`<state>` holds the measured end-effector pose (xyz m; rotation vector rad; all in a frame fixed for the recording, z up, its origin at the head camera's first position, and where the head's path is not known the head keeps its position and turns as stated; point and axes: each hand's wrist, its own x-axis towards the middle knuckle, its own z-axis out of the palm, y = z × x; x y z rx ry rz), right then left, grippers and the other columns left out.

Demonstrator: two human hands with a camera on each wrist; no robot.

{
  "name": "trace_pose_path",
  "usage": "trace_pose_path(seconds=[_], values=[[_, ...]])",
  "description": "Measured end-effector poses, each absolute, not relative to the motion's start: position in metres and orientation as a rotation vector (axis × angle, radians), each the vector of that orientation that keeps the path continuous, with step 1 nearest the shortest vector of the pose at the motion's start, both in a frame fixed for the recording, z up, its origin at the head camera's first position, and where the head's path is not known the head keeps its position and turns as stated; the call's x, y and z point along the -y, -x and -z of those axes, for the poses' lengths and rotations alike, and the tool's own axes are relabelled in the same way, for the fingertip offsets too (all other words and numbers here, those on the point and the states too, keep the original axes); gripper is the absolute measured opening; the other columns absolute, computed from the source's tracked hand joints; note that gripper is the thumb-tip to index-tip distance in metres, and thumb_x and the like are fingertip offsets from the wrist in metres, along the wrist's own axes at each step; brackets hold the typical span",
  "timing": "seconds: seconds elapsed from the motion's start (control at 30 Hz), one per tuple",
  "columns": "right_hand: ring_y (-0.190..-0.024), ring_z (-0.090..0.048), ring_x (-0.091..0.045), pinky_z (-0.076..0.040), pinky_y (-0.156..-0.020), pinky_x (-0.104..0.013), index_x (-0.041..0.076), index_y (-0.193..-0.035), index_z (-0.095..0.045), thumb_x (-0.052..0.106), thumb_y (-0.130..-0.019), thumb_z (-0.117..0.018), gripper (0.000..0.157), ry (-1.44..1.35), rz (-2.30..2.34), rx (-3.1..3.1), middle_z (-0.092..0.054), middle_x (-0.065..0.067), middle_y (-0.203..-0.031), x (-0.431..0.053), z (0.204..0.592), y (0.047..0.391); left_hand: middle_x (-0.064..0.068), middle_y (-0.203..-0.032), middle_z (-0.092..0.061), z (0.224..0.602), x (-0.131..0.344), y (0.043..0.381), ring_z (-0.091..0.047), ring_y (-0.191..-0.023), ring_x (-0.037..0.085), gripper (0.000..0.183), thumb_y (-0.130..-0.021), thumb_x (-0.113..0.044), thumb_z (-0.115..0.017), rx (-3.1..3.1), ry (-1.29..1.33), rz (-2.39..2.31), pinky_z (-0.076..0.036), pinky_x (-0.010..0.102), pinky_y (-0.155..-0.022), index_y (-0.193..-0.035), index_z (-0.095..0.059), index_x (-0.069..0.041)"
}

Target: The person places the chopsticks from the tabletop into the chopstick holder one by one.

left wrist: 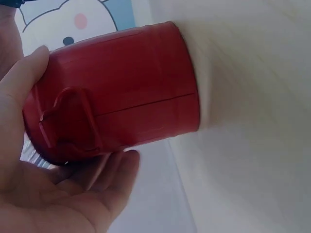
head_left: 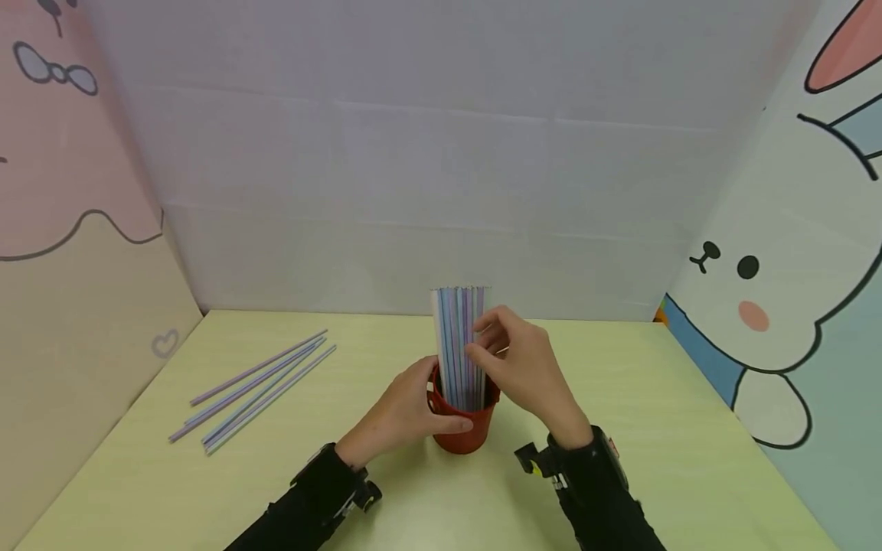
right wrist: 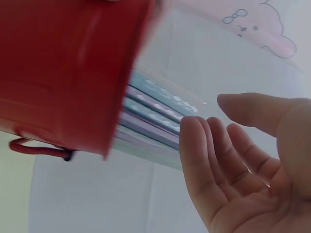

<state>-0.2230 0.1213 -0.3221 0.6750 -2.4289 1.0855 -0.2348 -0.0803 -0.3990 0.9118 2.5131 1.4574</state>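
Observation:
A small red bucket (head_left: 463, 441) with side handles stands upright on the table, holding a bundle of pastel straws (head_left: 458, 344) in blue, purple and white. My left hand (head_left: 405, 407) grips the bucket near its rim, thumb along the near side and fingers on the far side, as the left wrist view also shows. Beside the upper part of the bundle is my right hand (head_left: 521, 361). Its fingers are loosely bent, thumb apart, with nothing between them in the right wrist view; the fingertips overlap the straws' ends there.
Several loose straws (head_left: 258, 390) lie slantwise on the pale yellow table (head_left: 641, 474), left of the bucket. A white wall panel (head_left: 427, 168) rises along the back edge. Side panels with cartoon animals stand left and right.

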Motion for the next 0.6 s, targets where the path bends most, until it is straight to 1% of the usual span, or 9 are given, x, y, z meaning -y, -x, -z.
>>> trace_pose_path(seconds=[0.17,0.23,0.3,0.37,0.47,0.6], values=[[-0.072,-0.058,-0.005,-0.054,-0.064,-0.023,0.010,-0.105,-0.058,0.013,-0.085,-0.073,0.026,-0.735,-1.085,2.383,-0.061,0.006,-0.083,-0.123,0.308,0.213,-0.006,-0.132,-0.048,0.383,0.107,0.237,-0.049,-0.114,0.016,0.093,-0.071,-0.046,-0.082,-2.602,-0.871,-1.264,-0.047,0.039,-0.091,-0.145,-0.032,-0.022],[-0.073,-0.059,-0.004,-0.054,-0.064,-0.024,0.012,-0.105,-0.058,0.014,-0.085,-0.073,0.025,-0.782,-1.081,2.371,-0.061,0.008,-0.084,-0.125,0.304,0.210,-0.004,-0.134,-0.047,0.374,0.126,0.238,-0.048,-0.116,0.018,0.088,-0.074,-0.044,-0.081,-2.697,-0.826,-1.169,-0.046,0.041,-0.092,-0.145,-0.034,-0.020],[-0.075,-0.059,-0.004,-0.055,-0.065,-0.027,0.014,-0.104,-0.058,0.014,-0.085,-0.072,0.024,-0.831,-1.069,2.367,-0.061,0.009,-0.086,-0.128,0.301,0.206,-0.001,-0.133,-0.049,0.368,0.146,0.238,-0.050,-0.115,0.020,0.079,-0.077,-0.039,-0.079,-2.817,-0.808,-1.063,-0.047,0.041,-0.090,-0.142,-0.039,-0.018],[-0.077,-0.059,-0.004,-0.055,-0.065,-0.029,0.017,-0.104,-0.058,0.014,-0.085,-0.072,0.024,-0.870,-1.032,2.372,-0.060,0.010,-0.089,-0.132,0.300,0.204,0.001,-0.127,-0.053,0.364,0.167,0.238,-0.052,-0.111,0.022,0.068,-0.079,-0.033,-0.078,-2.938,-0.802,-0.961,-0.049,0.041,-0.086,-0.137,-0.047,-0.016],[-0.082,-0.058,-0.004,-0.055,-0.069,-0.030,0.019,-0.104,-0.058,0.014,-0.085,-0.072,0.025,-0.911,-0.943,2.400,-0.060,0.010,-0.093,-0.139,0.302,0.203,0.003,-0.114,-0.059,0.366,0.197,0.237,-0.057,-0.102,0.024,0.052,-0.079,-0.022,-0.079,-3.093,-0.801,-0.798,-0.051,0.040,-0.079,-0.125,-0.057,-0.013],[-0.089,-0.054,-0.005,-0.052,-0.075,-0.030,0.019,-0.108,-0.059,0.017,-0.085,-0.072,0.027,-0.996,-0.837,2.433,-0.059,0.010,-0.100,-0.142,0.307,0.202,0.002,-0.096,-0.063,0.374,0.233,0.233,-0.059,-0.087,0.022,0.037,-0.076,-0.011,-0.079,-3.194,-0.757,-0.658,-0.049,0.038,-0.071,-0.110,-0.063,-0.009]])
